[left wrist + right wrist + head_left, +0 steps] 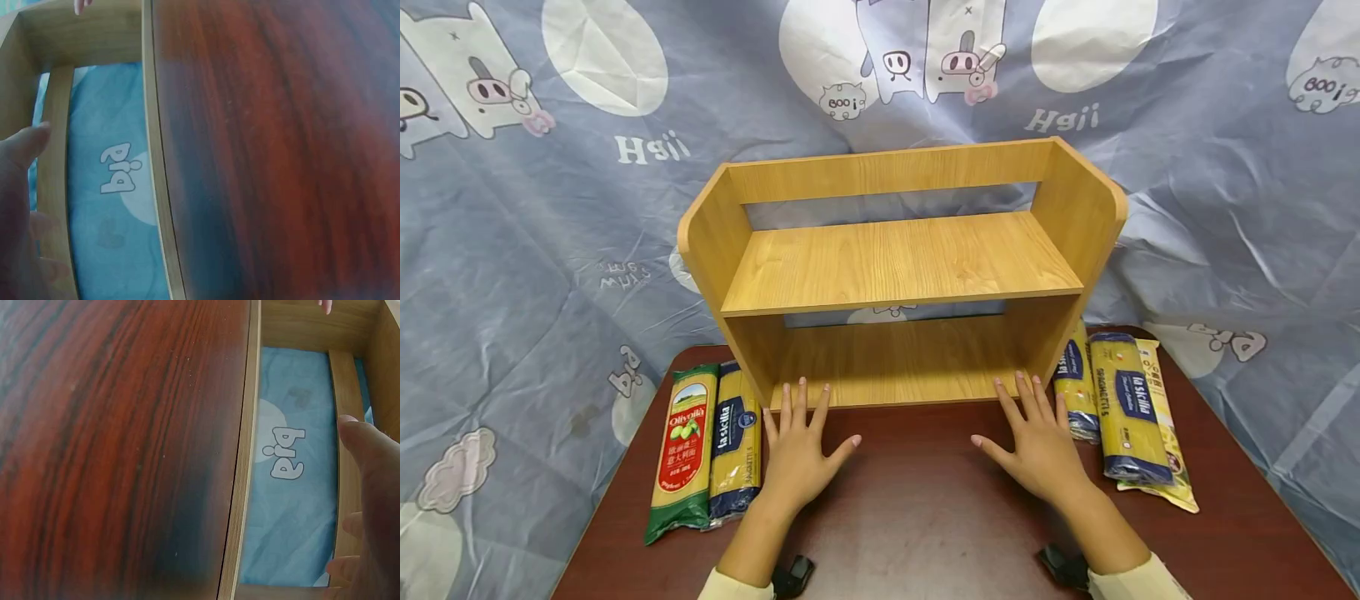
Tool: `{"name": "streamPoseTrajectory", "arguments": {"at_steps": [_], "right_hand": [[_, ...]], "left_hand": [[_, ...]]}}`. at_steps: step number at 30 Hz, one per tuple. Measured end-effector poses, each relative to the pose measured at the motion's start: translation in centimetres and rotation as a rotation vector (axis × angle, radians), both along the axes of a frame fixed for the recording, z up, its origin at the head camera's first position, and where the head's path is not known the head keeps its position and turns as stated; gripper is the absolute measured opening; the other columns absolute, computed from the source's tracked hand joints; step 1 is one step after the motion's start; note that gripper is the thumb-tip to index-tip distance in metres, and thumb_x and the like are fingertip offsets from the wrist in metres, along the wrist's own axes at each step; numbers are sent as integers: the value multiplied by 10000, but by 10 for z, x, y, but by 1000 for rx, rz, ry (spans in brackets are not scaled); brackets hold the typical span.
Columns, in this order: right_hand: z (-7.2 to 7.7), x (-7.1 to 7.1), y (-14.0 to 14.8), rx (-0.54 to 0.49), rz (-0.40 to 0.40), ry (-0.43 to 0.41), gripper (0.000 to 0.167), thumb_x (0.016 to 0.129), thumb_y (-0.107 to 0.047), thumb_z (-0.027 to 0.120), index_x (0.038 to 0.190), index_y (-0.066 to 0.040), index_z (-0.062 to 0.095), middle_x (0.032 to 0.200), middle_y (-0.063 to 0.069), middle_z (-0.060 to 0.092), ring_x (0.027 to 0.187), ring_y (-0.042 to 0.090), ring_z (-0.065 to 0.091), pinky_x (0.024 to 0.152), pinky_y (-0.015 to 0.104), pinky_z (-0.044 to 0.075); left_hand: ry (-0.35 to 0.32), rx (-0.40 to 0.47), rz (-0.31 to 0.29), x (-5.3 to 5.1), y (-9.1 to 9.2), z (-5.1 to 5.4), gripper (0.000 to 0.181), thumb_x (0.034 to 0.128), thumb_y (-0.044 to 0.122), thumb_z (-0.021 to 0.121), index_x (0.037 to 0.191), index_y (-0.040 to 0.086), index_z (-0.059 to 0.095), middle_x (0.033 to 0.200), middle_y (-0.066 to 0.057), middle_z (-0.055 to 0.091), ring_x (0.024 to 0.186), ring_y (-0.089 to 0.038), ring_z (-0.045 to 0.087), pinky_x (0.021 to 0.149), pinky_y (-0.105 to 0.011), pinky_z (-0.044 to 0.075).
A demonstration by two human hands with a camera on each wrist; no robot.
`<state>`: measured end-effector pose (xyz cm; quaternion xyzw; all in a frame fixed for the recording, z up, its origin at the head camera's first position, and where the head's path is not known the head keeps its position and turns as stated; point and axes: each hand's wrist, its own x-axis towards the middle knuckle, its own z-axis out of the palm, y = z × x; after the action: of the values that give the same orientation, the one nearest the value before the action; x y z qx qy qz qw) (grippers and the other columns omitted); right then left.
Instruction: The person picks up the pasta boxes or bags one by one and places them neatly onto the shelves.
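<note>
A light wooden two-tier shelf stands at the back of a dark red-brown table. In front of its lower left corner is my left hand, fingers spread and holding nothing. My right hand mirrors it at the lower right, also with spread fingers and nothing held. In the head view, the fingertips of both hands overlap the lower board's front edge; whether they touch it I cannot tell. The left wrist view shows that hand's thumb beside the shelf. The right thumb appears likewise in the right wrist view.
Left of the shelf lie an Olivoilà pasta packet and a blue-and-yellow spaghetti packet. On the right are two more spaghetti packets, one nearer the shelf and one farther out, overlapping a yellow packet. Patterned cloth hangs behind.
</note>
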<state>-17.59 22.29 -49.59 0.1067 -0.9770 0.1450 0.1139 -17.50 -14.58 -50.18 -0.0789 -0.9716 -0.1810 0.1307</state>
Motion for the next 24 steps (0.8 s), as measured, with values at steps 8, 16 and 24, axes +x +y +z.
{"name": "streamPoseTrajectory", "arguments": {"at_steps": [8, 16, 24], "right_hand": [[3, 4, 11, -96, -1, 99, 910, 910, -594, 655, 1610, -159, 271, 1600, 257, 313, 1499, 470, 242, 1190, 688, 139], [9, 11, 24, -215, 7, 257, 746, 893, -331, 760, 1525, -102, 438, 1479, 242, 469, 1355, 495, 422, 1056, 694, 331], [12, 14, 41, -293, 16, 364, 562, 877, -168, 764, 1384, -19, 572, 1372, 227, 545, 1248, 459, 499, 985, 629, 374]], "left_hand": [[206, 198, -23, 0, -13, 26, 758, 959, 442, 664, 1593, 195, 330, 1647, -128, 309, 1556, -344, 202, 1182, -668, 229], [531, 427, 15, -8, -34, 59, 537, 933, 188, 697, 1431, 61, 539, 1426, -191, 525, 1330, -391, 472, 1075, -580, 383], [553, 648, 151, -25, -63, 91, 492, 985, 175, 625, 1437, 41, 485, 1342, -222, 488, 1144, -349, 506, 947, -400, 412]]}}
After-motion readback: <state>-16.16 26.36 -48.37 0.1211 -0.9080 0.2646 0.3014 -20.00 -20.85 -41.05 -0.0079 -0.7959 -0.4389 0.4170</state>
